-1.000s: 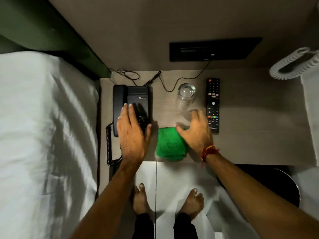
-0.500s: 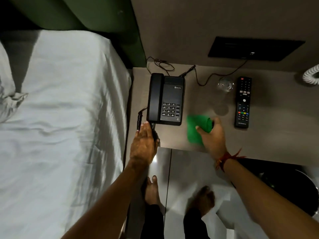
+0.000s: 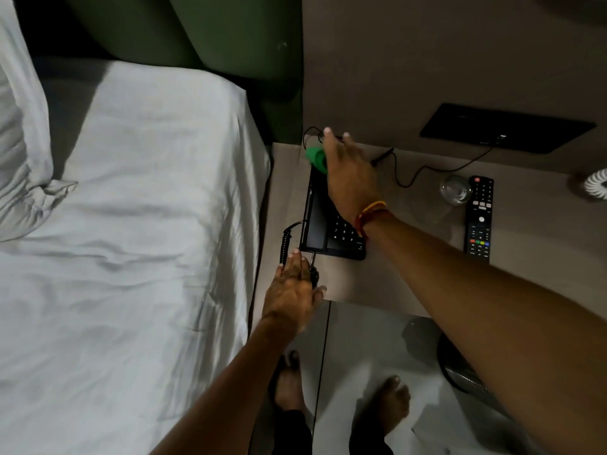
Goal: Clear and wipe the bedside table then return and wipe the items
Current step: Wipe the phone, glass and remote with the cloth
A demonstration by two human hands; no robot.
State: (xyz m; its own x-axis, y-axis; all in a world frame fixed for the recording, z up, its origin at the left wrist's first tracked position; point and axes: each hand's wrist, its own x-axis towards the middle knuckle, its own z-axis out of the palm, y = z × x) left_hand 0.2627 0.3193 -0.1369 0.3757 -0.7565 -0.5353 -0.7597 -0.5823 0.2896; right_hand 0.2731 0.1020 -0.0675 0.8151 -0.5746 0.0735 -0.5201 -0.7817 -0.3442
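The bedside table (image 3: 410,280) is a grey-brown top beside the bed. A black desk phone (image 3: 320,224) sits at its left side, partly hidden under my right forearm. My right hand (image 3: 348,172) reaches over the phone to the table's back left corner and presses a green cloth (image 3: 316,158) there. My left hand (image 3: 292,290) rests flat at the table's front left edge, fingers on the phone's coiled cord (image 3: 285,239), holding nothing. A clear glass (image 3: 455,190) and a black remote (image 3: 479,218) stand to the right.
A white-sheeted bed (image 3: 131,241) fills the left, with a green headboard (image 3: 230,37) behind. A black wall panel (image 3: 505,128) with a cable sits above the table. A white coiled cord (image 3: 596,185) is at the right edge, a dark bin (image 3: 460,366) on the floor.
My right hand carried the green cloth from the table's front middle over the phone to the back left corner. My left hand left the phone and settled at the front edge. The view swung left.
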